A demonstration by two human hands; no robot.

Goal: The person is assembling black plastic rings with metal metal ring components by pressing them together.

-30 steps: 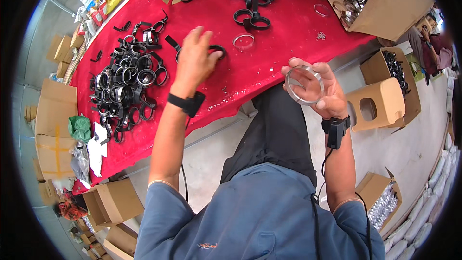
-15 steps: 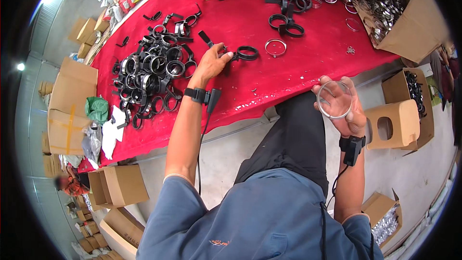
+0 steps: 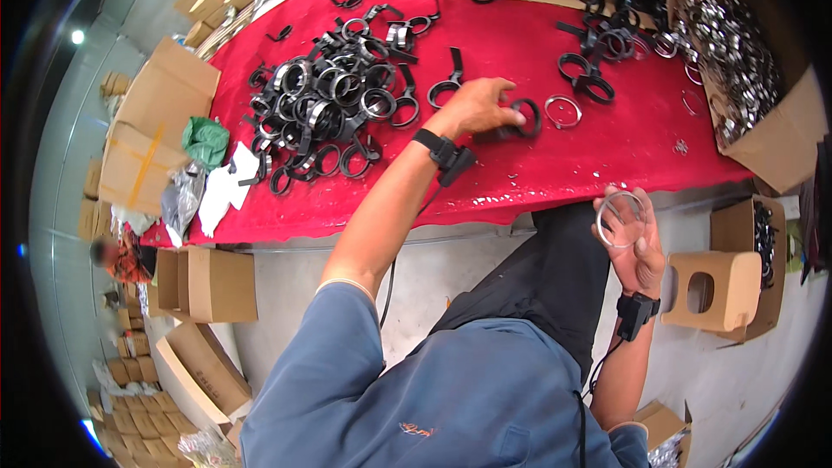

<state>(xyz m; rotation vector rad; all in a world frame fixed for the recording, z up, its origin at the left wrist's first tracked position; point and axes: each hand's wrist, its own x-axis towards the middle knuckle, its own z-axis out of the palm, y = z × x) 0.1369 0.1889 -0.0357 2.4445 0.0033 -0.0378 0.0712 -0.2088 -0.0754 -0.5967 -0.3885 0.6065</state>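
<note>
My left hand (image 3: 481, 107) is over the red cloth, its fingers curled at a black ring clamp (image 3: 529, 119) that looks blurred; the grip itself is partly hidden under the hand. Just behind the hand, another black clamp with an upright tail (image 3: 456, 61) lies on the cloth. A thin metal ring (image 3: 563, 125) rests a little to the right of the black one. Off the table's front edge, my right hand (image 3: 643, 262), palm up, holds a pale thin ring (image 3: 600, 218) between thumb and fingers.
A heap of black ring clamps (image 3: 325, 91) covers the table's left part. Several more black clamps (image 3: 596, 85) lie at the back right. An open carton (image 3: 784, 134) full of metal rings stands at the right. Cartons (image 3: 221, 286) sit on the floor below left.
My left hand has moved right with the black ring clamp, leaving the tailed clamp behind it. The right hand still holds the pale ring. The whole view has shifted.
</note>
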